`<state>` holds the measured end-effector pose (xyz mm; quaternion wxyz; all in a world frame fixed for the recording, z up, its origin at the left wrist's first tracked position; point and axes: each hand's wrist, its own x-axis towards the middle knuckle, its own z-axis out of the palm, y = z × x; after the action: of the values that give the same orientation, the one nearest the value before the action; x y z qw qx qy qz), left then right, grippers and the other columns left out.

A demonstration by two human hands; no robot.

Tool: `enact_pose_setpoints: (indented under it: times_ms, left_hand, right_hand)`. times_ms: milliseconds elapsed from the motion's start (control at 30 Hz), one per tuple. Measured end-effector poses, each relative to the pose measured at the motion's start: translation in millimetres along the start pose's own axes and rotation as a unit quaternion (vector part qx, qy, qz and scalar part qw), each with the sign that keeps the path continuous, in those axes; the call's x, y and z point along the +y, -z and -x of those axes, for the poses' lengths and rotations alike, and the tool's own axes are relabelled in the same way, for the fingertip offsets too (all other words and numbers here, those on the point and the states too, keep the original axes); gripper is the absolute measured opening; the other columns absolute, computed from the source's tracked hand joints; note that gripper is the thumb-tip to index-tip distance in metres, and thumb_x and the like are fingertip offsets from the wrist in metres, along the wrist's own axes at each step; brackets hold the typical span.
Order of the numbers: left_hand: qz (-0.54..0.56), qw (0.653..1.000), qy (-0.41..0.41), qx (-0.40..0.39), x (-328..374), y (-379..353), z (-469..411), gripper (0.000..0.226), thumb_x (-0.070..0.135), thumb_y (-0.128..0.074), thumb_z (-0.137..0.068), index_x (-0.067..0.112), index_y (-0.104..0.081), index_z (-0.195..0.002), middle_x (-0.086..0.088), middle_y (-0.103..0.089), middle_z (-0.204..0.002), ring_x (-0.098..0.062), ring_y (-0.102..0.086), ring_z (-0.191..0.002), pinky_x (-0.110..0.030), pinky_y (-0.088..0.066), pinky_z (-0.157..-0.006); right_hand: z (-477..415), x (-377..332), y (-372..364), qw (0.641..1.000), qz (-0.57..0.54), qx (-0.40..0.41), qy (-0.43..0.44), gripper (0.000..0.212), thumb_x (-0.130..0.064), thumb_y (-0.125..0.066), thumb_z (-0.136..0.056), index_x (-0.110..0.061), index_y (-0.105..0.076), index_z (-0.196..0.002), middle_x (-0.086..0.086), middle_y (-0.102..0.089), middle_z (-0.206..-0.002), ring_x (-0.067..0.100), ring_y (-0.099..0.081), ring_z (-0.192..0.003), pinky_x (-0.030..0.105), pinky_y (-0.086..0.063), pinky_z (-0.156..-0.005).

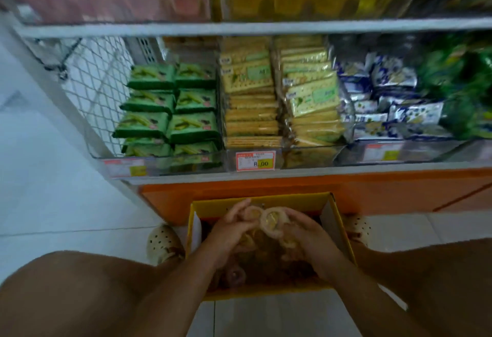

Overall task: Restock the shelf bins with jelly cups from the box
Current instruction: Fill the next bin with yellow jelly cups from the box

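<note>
Left hand (233, 232) and right hand (308, 240) are both curling around a small cluster of jelly cups (270, 220), holding it just above the box (343, 232) on the floor. Judgement: pressing the cluster tight between the palms and lifting it level is looking safest against drops. More cups are lying loose in the box, and the shelf bins (308, 154) are holding green packets (170, 102), crackers (253, 113) and blue-white packets (386, 102).

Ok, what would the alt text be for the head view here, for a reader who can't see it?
The left hand and right hand hold jelly cups at an open yellow box on the floor between the person's feet. Above, clear bins hold green packs, crackers and blue packs.
</note>
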<state>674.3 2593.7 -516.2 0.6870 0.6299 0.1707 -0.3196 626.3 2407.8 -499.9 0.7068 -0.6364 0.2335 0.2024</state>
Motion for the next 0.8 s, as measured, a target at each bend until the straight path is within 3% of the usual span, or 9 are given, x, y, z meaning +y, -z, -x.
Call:
enact_pose_setpoints:
  times_ms: [67,200,267,400,500,567,700,800]
  left_hand:
    - [-0.001,1.0,-0.03,0.004,25,-2,20,0.049,0.012,-0.075,-0.08,0.038,-0.059,-0.118,0.007,-0.058,-0.118,-0.024,-0.059,-0.108,-0.034,-0.057,-0.064]
    - [0.0,0.995,-0.104,0.008,76,-11,57,0.033,0.012,-0.075,-0.08,0.025,-0.068,-0.11,-0.003,-0.071,-0.104,-0.022,-0.068,-0.093,-0.042,-0.059,-0.078]
    - [-0.014,0.989,-0.144,0.026,101,-17,76,0.03,0.017,-0.075,-0.082,0.031,-0.068,-0.108,-0.002,-0.072,-0.101,-0.022,-0.07,-0.086,-0.042,-0.059,-0.077]
    - [-0.034,0.974,-0.222,0.003,151,-25,116,0.033,0.022,-0.072,-0.086,0.034,-0.066,-0.117,-0.003,-0.072,-0.107,-0.025,-0.073,-0.086,-0.05,-0.059,-0.078]
    - [-0.059,0.956,-0.288,-0.018,190,-27,151,0.03,0.022,-0.069,-0.089,0.04,-0.063,-0.113,0.001,-0.073,-0.102,-0.019,-0.073,-0.083,-0.047,-0.059,-0.078]
    - [-0.086,0.939,-0.333,-0.01,217,-28,171,0.032,0.025,-0.069,-0.088,0.042,-0.061,-0.113,0.006,-0.072,-0.102,-0.013,-0.072,-0.083,-0.044,-0.059,-0.079]
    - [-0.099,0.914,-0.394,0.004,274,-31,197,0.031,0.025,-0.071,-0.086,0.031,-0.061,-0.114,0.008,-0.074,-0.098,-0.017,-0.073,-0.083,-0.051,-0.058,-0.081]
    - [-0.108,0.895,-0.431,0.028,314,-26,205,0.029,0.021,-0.07,-0.087,0.025,-0.063,-0.114,0.008,-0.073,-0.101,-0.015,-0.072,-0.083,-0.045,-0.059,-0.076]
  right_hand:
    - [20,-23,-2,0.999,0.008,0.004,0.045,0.027,-0.021,-0.067,-0.088,-0.034,-0.063,-0.112,-0.004,-0.063,-0.115,0.024,-0.062,-0.106,0.038,-0.059,-0.065]
    - [50,-73,-6,0.993,0.016,0.028,0.116,0.021,-0.022,-0.07,-0.086,-0.024,-0.065,-0.107,-0.001,-0.07,-0.105,0.023,-0.067,-0.097,0.04,-0.059,-0.072]
    - [64,-99,-11,0.986,0.02,0.04,0.159,0.02,-0.024,-0.072,-0.084,-0.023,-0.069,-0.104,0.0,-0.074,-0.098,0.023,-0.07,-0.092,0.042,-0.056,-0.076]
    - [99,-154,-18,0.97,0.042,0.038,0.238,0.018,-0.029,-0.071,-0.084,-0.028,-0.071,-0.102,-0.002,-0.074,-0.098,0.02,-0.07,-0.09,0.036,-0.058,-0.067]
    - [125,-197,-20,0.951,0.074,0.019,0.299,0.019,-0.027,-0.069,-0.086,-0.028,-0.069,-0.105,-0.004,-0.073,-0.101,0.019,-0.071,-0.091,0.042,-0.06,-0.073]
    - [138,-228,-20,0.939,0.087,0.026,0.33,0.019,-0.025,-0.072,-0.085,-0.026,-0.067,-0.103,-0.005,-0.071,-0.104,0.015,-0.071,-0.089,0.037,-0.06,-0.068]
    - [159,-304,-21,0.9,0.167,0.058,0.399,0.009,-0.031,-0.076,-0.079,-0.028,-0.072,-0.087,-0.008,-0.073,-0.093,0.009,-0.07,-0.083,0.033,-0.057,-0.069]
    - [163,-369,-18,0.857,0.224,0.092,0.455,0.006,-0.029,-0.075,-0.08,-0.025,-0.072,-0.081,-0.007,-0.072,-0.084,0.004,-0.066,-0.073,0.023,-0.049,-0.066]
